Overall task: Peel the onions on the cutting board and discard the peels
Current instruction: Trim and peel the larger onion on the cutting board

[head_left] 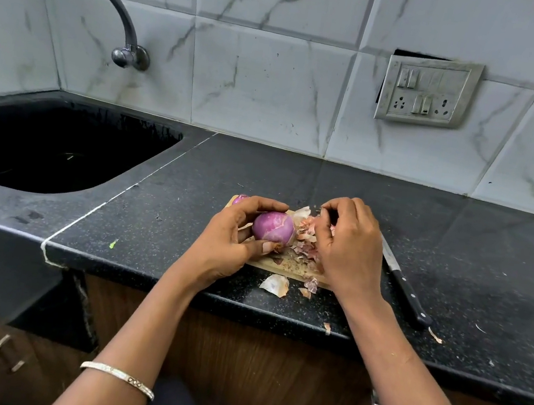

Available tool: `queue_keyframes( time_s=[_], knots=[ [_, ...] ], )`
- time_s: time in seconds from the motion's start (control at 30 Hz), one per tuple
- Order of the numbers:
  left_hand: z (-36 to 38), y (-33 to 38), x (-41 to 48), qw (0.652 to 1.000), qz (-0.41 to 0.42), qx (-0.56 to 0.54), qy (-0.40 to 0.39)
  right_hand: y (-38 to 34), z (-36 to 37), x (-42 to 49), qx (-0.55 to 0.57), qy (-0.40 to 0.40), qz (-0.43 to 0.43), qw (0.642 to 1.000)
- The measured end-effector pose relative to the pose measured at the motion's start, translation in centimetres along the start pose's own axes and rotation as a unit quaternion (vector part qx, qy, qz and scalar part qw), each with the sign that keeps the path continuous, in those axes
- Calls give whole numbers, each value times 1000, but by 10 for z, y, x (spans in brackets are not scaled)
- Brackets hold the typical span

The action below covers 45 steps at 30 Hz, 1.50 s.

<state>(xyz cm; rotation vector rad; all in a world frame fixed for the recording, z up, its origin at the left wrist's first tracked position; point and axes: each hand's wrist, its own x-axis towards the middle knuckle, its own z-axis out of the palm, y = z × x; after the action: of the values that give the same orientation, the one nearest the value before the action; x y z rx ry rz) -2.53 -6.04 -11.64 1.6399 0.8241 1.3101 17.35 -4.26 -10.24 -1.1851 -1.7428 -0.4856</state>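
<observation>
Left hand (229, 235) grips peeled onion (272, 225) over board (287, 267). Right hand (349, 246), fingers curled, among peels (305, 236) just right; pinch unclear. Knife (402, 285) right of board.

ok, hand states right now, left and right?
Left hand: holds the purple onion, fingers and thumb curled round it.
Right hand: fingers curled over the peels; whether it pinches any cannot be told.

No readable text, labels, brands, numbers; switch plate (427, 91) markings too small to make out.
</observation>
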Motion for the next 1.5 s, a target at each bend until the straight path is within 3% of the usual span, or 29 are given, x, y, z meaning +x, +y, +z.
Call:
queue_keyframes(
  time_s=[0.13, 0.27, 0.43, 0.83, 1.03, 1.3, 1.5],
  knots=[
    [0, 0, 0, 1000, 2, 0, -1, -1, -5, -2, 32, -17, 14, 999],
    [0, 0, 0, 1000, 3, 1, -3, -2, -9, -1, 136, -63, 42, 988],
    [-1, 1, 0, 1000, 7, 7, -12, -1, -2, -2, 154, -129, 41, 979],
    [1, 3, -2, 999, -3, -3, -32, -1, 2, -4, 37, -121, 11, 992],
    [0, 2, -1, 1000, -5, -7, -29, 7, -1, -4, -24, -98, 81, 992],
    [0, -2, 1, 1000, 1, -12, 20, -4, -9, -4, 86, -73, 53, 992],
    [-1, -4, 2, 1000, 1, 8, 17, -14, -11, -5, 179, -149, 31, 972]
  ],
)
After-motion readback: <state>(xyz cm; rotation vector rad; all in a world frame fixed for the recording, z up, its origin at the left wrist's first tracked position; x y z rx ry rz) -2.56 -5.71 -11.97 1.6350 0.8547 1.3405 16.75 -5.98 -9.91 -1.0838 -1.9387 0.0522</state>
